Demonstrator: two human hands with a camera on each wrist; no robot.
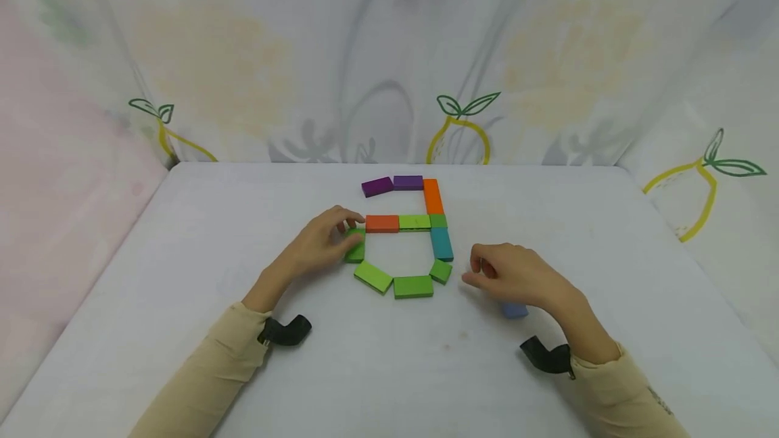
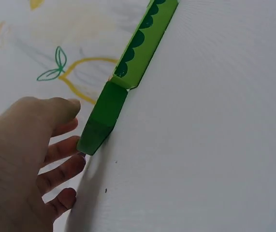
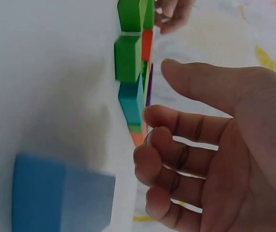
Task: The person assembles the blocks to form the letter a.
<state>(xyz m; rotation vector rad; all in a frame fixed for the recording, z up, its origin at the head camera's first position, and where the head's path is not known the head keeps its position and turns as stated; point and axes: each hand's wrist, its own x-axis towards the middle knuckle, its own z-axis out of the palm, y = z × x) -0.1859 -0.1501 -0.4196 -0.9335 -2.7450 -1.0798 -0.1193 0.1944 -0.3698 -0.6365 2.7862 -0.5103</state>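
My left hand [image 1: 313, 243] is at the left side of a figure laid from coloured blocks, its thumb over a green block [image 1: 355, 253]. In the left wrist view, the fingers are loosely bent by the near end of that green block [image 2: 104, 113]; whether a fingertip touches it I cannot tell. To the right of the figure, my right hand [image 1: 517, 274] hovers with loosely curled fingers, holding nothing. A blue block [image 1: 514, 311] lies below it, partly hidden in the head view. Nearest this hand in the figure are a teal block [image 1: 441, 244] and a small green block [image 1: 441, 271].
Purple blocks [image 1: 408, 183] and an orange block [image 1: 433, 196] form the figure's top. A red-orange block [image 1: 382, 224] and a light green block [image 1: 414, 222] cross its middle. More green blocks [image 1: 413, 286] curve along the bottom. Behind the white table [image 1: 182, 235] hangs a lemon-printed cloth [image 1: 292, 73].
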